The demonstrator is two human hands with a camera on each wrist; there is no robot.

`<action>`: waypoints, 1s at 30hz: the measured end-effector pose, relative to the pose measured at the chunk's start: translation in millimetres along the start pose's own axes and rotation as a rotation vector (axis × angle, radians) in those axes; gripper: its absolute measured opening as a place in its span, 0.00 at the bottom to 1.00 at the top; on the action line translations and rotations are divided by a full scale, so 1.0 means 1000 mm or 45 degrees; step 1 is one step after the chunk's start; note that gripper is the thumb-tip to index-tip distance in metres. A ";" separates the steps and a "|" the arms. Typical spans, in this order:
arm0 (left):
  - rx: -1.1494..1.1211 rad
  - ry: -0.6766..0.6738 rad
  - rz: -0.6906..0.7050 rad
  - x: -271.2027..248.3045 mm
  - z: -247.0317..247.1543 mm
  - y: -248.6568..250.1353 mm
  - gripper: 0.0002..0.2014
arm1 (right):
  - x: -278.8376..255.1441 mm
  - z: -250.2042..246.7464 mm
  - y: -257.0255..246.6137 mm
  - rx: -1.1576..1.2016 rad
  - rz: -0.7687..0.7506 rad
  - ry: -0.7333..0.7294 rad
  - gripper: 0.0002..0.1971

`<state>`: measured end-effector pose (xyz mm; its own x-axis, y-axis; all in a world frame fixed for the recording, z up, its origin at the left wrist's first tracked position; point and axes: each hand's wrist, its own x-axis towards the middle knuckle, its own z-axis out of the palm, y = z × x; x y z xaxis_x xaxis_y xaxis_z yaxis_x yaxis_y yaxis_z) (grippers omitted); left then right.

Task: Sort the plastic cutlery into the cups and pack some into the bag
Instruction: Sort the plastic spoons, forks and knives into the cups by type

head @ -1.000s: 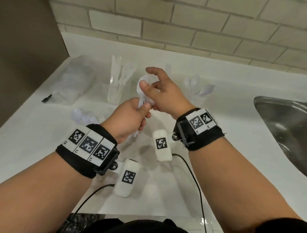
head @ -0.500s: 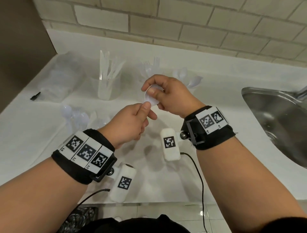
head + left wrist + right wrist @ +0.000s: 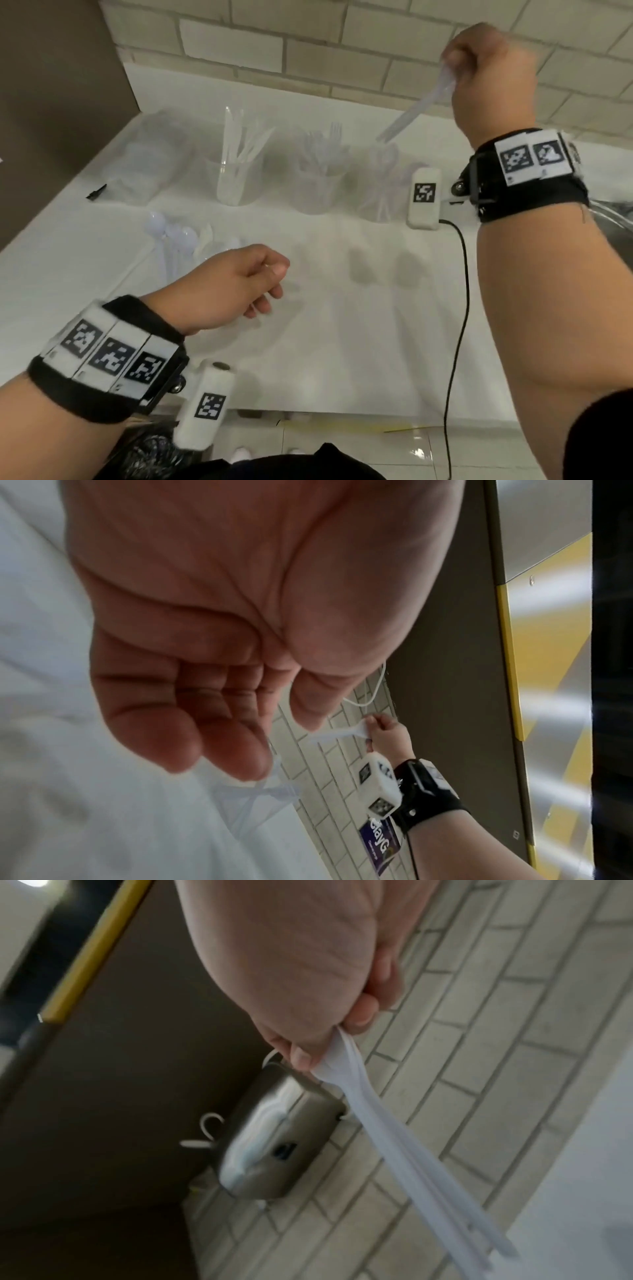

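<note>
My right hand [image 3: 457,66] is raised at the upper right and pinches a bunch of white plastic spoons [image 3: 411,113] by their bowls. Their handles hang down-left above the spoon cup [image 3: 380,192]. The right wrist view shows the thumb and fingers of my right hand [image 3: 329,1042] clamped on the spoons [image 3: 394,1137]. Two more clear cups stand in the row, one with knives [image 3: 233,174] and one with forks [image 3: 318,178]. Loose spoons [image 3: 174,236] lie on the white counter. My left hand [image 3: 274,277] hovers low beside them, loosely curled and empty. A clear plastic bag [image 3: 147,164] lies at the far left.
A steel sink [image 3: 616,212] is at the right edge, and a small black clip [image 3: 97,192] lies by the bag. A brown panel [image 3: 51,102] closes the left side and a brick wall runs behind. A black cable [image 3: 459,308] trails off the counter's front edge.
My right hand has risen up and to the right with the spoons, above the spoon cup. My left hand let go of them and dropped back toward the loose pile.
</note>
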<state>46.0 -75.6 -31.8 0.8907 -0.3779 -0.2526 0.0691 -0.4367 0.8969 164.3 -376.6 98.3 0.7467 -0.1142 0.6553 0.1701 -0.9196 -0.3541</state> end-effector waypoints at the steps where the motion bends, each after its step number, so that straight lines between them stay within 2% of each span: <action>1: 0.029 -0.002 -0.001 -0.005 -0.003 -0.002 0.09 | 0.006 0.001 0.005 -0.110 -0.016 -0.017 0.14; 4: 0.036 0.033 -0.025 -0.018 -0.016 -0.009 0.08 | 0.017 0.022 0.009 -0.435 0.007 -0.322 0.13; 6: -0.001 0.089 -0.050 -0.024 -0.024 -0.015 0.08 | 0.014 0.040 0.011 -0.522 0.026 -0.552 0.09; 9: -0.042 0.208 -0.088 -0.029 -0.037 -0.024 0.08 | -0.002 0.067 0.021 -0.507 -0.028 -0.728 0.11; 11: -0.072 0.298 -0.113 -0.031 -0.046 -0.030 0.08 | -0.014 0.078 0.027 -0.614 0.036 -0.852 0.13; 13: -0.117 0.370 -0.117 -0.032 -0.055 -0.034 0.09 | -0.022 0.083 0.027 -0.746 0.041 -0.822 0.16; 17: -0.178 0.618 -0.104 -0.028 -0.080 -0.040 0.09 | -0.043 0.086 -0.016 -0.535 -0.036 -0.405 0.18; 19: -0.110 0.785 -0.123 -0.021 -0.095 -0.046 0.09 | -0.062 0.093 -0.053 -0.371 -0.094 -0.475 0.17; 21: 0.069 0.897 -0.189 -0.012 -0.108 -0.053 0.08 | -0.089 0.103 -0.090 -0.177 -0.080 -0.752 0.16; 23: 0.322 0.847 -0.338 -0.002 -0.117 -0.060 0.11 | -0.118 0.116 -0.116 -0.113 -0.092 -1.116 0.19; 25: 0.607 0.645 -0.525 0.008 -0.122 -0.068 0.20 | -0.143 0.128 -0.131 -0.132 -0.063 -1.379 0.24; 27: 0.832 0.465 -0.644 0.015 -0.125 -0.075 0.23 | -0.157 0.137 -0.136 -0.117 0.090 -1.493 0.25; 30: 0.887 0.419 -0.706 0.019 -0.126 -0.079 0.26 | -0.167 0.144 -0.146 0.010 0.355 -1.584 0.23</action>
<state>114.5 54.2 -61.4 0.9005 0.2321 -0.3677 0.3314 -0.9138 0.2347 107.8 -169.2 -55.6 0.8535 0.1295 -0.5048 -0.0885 -0.9185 -0.3853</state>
